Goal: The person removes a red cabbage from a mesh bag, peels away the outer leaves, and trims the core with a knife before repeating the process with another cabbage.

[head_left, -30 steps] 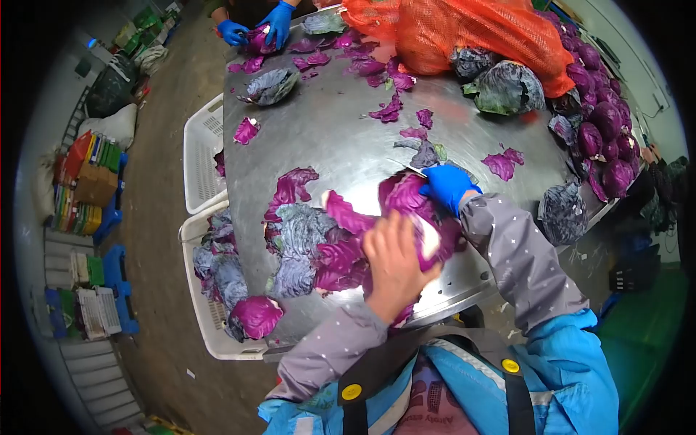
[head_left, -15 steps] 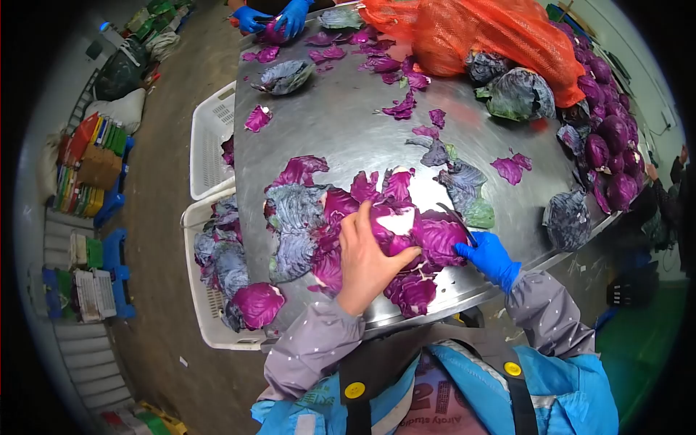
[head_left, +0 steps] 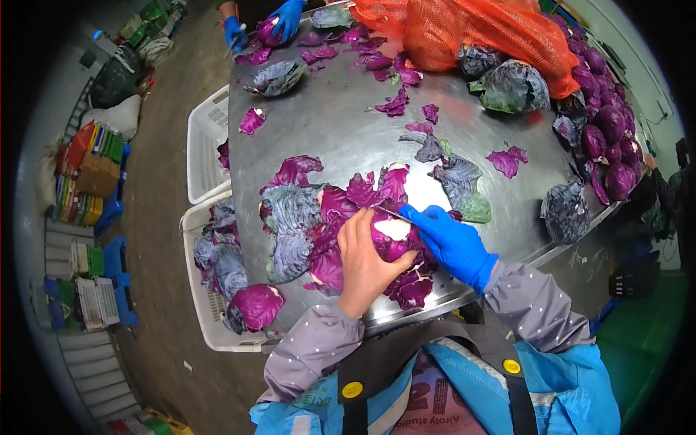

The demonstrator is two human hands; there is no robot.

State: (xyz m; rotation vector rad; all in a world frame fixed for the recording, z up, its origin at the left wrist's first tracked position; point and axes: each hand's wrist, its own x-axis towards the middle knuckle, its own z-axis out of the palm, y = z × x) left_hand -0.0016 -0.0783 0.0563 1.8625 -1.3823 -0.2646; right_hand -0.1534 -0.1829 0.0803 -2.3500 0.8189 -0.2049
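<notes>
Gripping a red cabbage [head_left: 395, 233] at the near edge of the metal table [head_left: 319, 119], the bare left hand [head_left: 360, 262] has its thumb spread from its fingers, the cabbage between them. The blue-gloved right hand [head_left: 455, 248] pinches a knife [head_left: 390, 213], its blade at the cabbage's pale cut end. Loose outer leaves [head_left: 293, 217] lie on the table just left of the cabbage; an orange mesh bag [head_left: 478, 36] rests at the table's far side, and a white crate [head_left: 212, 330] stands beside its left edge.
</notes>
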